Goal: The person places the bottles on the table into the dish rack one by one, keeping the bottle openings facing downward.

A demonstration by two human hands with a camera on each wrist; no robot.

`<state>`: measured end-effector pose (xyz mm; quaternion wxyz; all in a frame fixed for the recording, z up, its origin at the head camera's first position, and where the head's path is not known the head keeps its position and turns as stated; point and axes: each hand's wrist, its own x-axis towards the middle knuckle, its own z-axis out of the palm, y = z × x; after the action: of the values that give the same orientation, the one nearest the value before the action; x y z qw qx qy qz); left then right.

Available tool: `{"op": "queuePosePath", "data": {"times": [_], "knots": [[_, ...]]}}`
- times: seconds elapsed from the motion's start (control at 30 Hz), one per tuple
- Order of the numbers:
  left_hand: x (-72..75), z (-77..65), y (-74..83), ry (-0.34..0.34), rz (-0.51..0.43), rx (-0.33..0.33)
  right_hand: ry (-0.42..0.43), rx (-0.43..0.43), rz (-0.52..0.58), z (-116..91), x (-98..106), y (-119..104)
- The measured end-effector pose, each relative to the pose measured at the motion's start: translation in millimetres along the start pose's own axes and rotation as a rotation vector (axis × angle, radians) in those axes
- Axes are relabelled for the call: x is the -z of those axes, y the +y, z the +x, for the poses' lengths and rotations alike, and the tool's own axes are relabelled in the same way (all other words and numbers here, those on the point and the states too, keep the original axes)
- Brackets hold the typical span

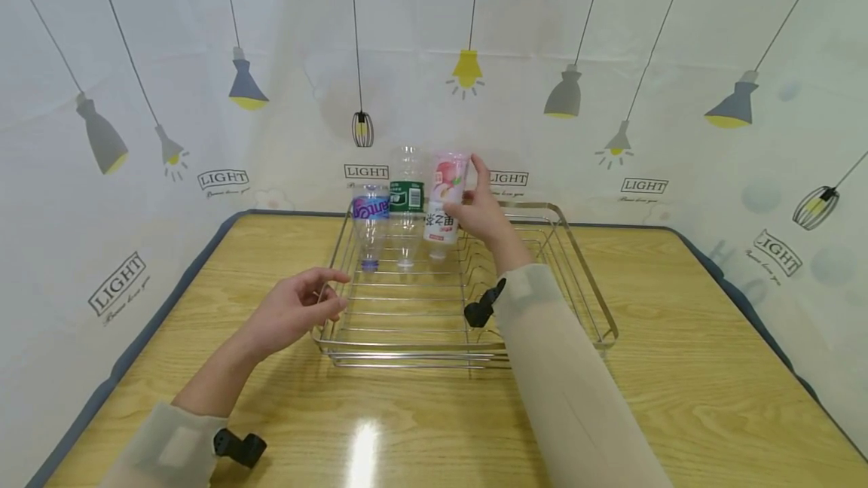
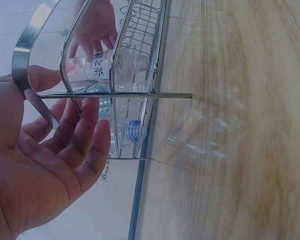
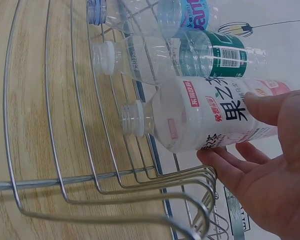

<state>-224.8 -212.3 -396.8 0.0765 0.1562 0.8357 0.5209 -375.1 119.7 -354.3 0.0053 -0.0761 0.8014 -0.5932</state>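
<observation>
My right hand [image 1: 480, 209] holds a pink-and-white fruit tea bottle [image 3: 205, 115], thumb on the label and fingers on the other side. The bottle stands cap-down at the back of a wire dish rack [image 1: 407, 347]. Beside it, a clear bottle with a green label [image 3: 230, 60] and a clear bottle with a blue-purple label [image 1: 370, 208] also stand cap-down. My left hand [image 1: 288, 312] is at the rack's left rim, fingers loosely bent and thumb apart from them. Whether it touches the rim is unclear.
The rack sits on a wood-grain table [image 1: 271, 413] with a dark blue edge. Behind it hangs a pale backdrop [image 1: 407, 13] printed with lamps. Curved wire dividers [image 3: 140, 202] run along the rack near my right hand.
</observation>
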Motion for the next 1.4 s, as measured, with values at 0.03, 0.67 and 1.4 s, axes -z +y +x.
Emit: {"op": "queuePosePath", "data": {"times": [0.03,0.67,1.4], "knots": [[0.0,0.0,0.1,0.000,0.002,0.000,-0.003,0.004,-0.010,0.4,0.1,0.6],[-0.1,-0.8,0.1,0.011,0.017,0.013,-0.041,0.013,-0.195,-0.1,-2.9,6.6],[-1.7,0.3,-0.8,0.011,0.021,0.004,-0.054,-0.049,-0.276,-1.9,-1.7,7.2]]}}
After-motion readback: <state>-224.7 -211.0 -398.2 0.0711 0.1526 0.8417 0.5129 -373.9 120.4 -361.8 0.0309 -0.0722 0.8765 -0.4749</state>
